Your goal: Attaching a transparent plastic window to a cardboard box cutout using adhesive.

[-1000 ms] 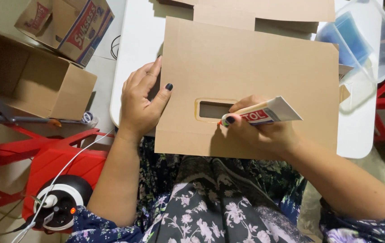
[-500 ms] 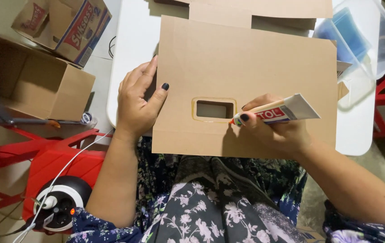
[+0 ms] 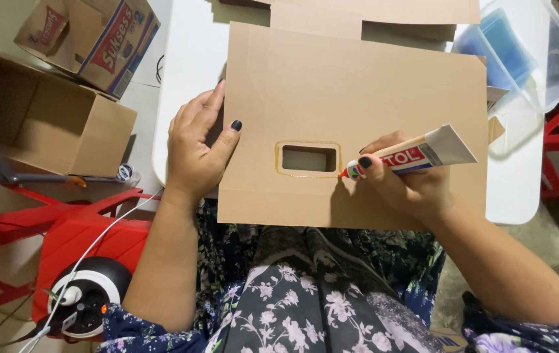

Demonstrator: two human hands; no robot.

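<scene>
Cardboard sheet (image 3: 358,98) lying on the white table (image 3: 188,59). Left hand (image 3: 194,153), at 9 o'clock, is pressing its edge, fingers together. Right hand (image 3: 407,183), at 3 o'clock of the cutout (image 3: 308,158), is pinching a glue tube (image 3: 413,155), nozzle touching the cutout's lower right corner.

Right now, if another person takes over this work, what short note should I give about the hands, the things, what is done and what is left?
Left hand: flat on the left edge of the cardboard sheet, pressing it onto the white table.
Right hand: grips the glue tube, nozzle touching the sheet at the lower right corner of the rectangular window.
Done: a shiny glue line shows around the window, clearest along the bottom and left.
Left: I cannot tell if the right side is fully covered. Nothing is stuck over the window yet.
</scene>
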